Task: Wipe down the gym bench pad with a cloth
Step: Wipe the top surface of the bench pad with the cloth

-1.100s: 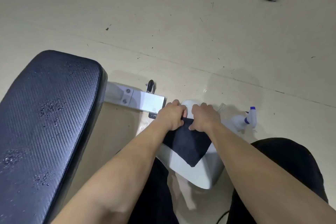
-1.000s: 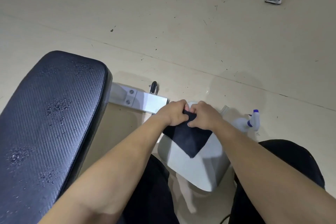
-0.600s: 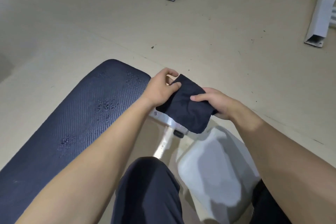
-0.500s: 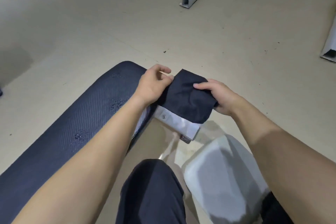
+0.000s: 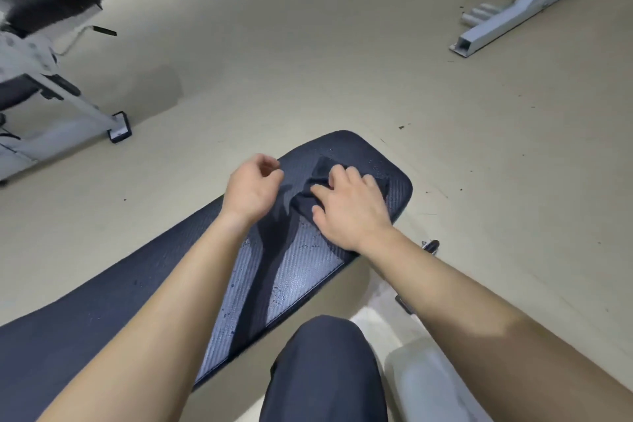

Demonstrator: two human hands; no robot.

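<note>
1. Head view shows your right hand lying flat on the dark cloth, fingers spread, pressing it onto the far end of the bench pad. It is not gripping the cloth, only holding it down with the palm.
2. Your left hand hovers just beside the cloth, above the pad, loosely curled and holding nothing. Rest it on the near edge of the pad if you want the bench steady, or keep it out of the wiping path.
3. Water droplets sit on the pad between the cloth and your knee. I think the wiping is only at its beginning, because this part looks wet.
4. Keep the palm flat and the pressure even, so the cloth does not bunch under the fingers. It is already a little wrinkled near your thumb.
5. Pull the cloth toward you in long straight strokes along the pad, each one overlapping the last one.
6. The textured surface may hold water in its weave, so a slower second pass is probably needed.
7. Remember the rounded far edge of the pad, which is easy to miss.
</note>
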